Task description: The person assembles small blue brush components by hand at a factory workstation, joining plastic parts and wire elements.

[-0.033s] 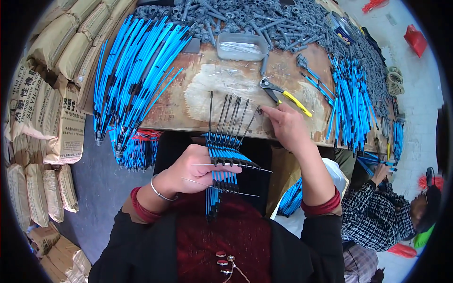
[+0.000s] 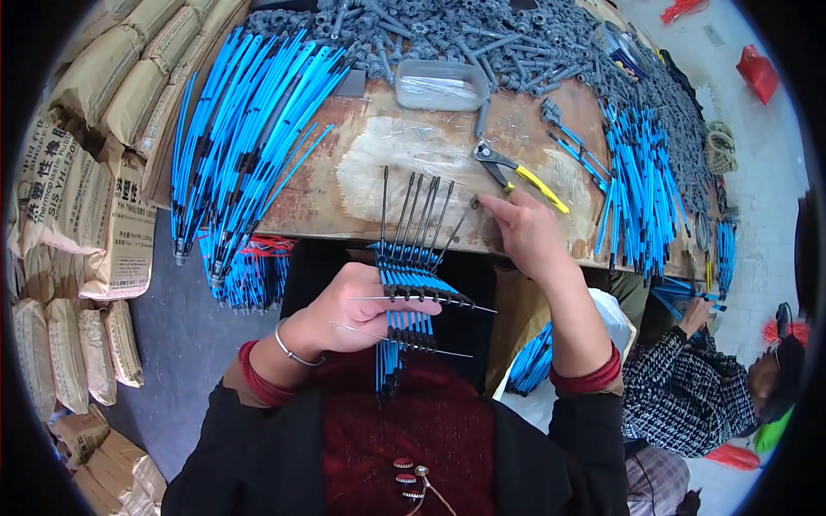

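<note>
While the forearms reach in from the lower edge, the left hand (image 2: pixel 348 314) holds a bundle of thin blue rods (image 2: pixel 415 277) in front of the chest, just off the near edge of the table (image 2: pixel 323 215). Fingers of this hand: closed around the bundle, thumb lying against its side. Two thin wires (image 2: pixel 483 308) cross the bundle at the rows of black joints (image 2: pixel 411 340), one above the other, ends sticking out both sides. Several dark rods (image 2: pixel 416 215) fan upward from the top of the bundle, over the table edge.

Right hand (image 2: pixel 529 228): index finger stretched to the tip of the rightmost dark rod, which leans away from the others — thumb partly hidden, so cannot tell whether it pinches the tip or only touches it.

On the table, just beyond the right hand, pliers with yellow grips (image 2: pixel 542 187) lie with handles apart. Farther back, a clear plastic tub (image 2: pixel 447 104) contains fine metal pins (image 2: pixel 434 86); behind it, a heap of grey plastic parts (image 2: pixel 508 47). Blue rods are piled left (image 2: pixel 249 129) and right (image 2: pixel 641 189). At far right, a co-worker's hand (image 2: pixel 693 316) is near more blue rods.
</note>
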{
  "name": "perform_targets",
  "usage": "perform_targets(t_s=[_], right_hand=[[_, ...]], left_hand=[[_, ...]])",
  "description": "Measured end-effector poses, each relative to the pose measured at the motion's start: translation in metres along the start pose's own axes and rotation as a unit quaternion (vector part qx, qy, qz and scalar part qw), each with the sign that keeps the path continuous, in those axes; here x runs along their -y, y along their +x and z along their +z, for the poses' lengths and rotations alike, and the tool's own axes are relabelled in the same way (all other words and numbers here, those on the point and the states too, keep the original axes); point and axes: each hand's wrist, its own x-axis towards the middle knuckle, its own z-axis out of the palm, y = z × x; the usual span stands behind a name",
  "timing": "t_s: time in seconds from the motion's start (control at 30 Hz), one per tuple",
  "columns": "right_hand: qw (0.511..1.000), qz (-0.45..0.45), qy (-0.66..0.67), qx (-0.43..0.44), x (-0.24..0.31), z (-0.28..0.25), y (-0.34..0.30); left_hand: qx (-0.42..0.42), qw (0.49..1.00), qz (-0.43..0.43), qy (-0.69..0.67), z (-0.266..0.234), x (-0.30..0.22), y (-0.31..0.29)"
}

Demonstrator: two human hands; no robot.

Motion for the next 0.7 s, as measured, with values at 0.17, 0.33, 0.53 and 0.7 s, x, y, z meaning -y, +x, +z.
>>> perform_targets(t_s=[0.17,0.33,0.53,0.7], right_hand=[[0.999,0.033,-0.033,0.021,-0.004,-0.008,-0.015],[0.999,0.053,-0.002,-0.005,-0.003,-0.007,-0.020],[0.998,0.057,-0.004,-0.007,-0.003,-0.002,-0.017],[0.998,0.055,0.001,-0.008,-0.001,-0.002,-0.011]], left_hand=[[-0.020,0.999,0.016,0.031,0.001,0.000,0.001],[0.027,0.999,-0.020,0.013,-0.006,-0.007,0.003],[0.032,0.999,-0.020,0.021,-0.006,-0.007,0.005],[0.029,0.999,-0.026,0.007,-0.004,-0.006,0.004]])
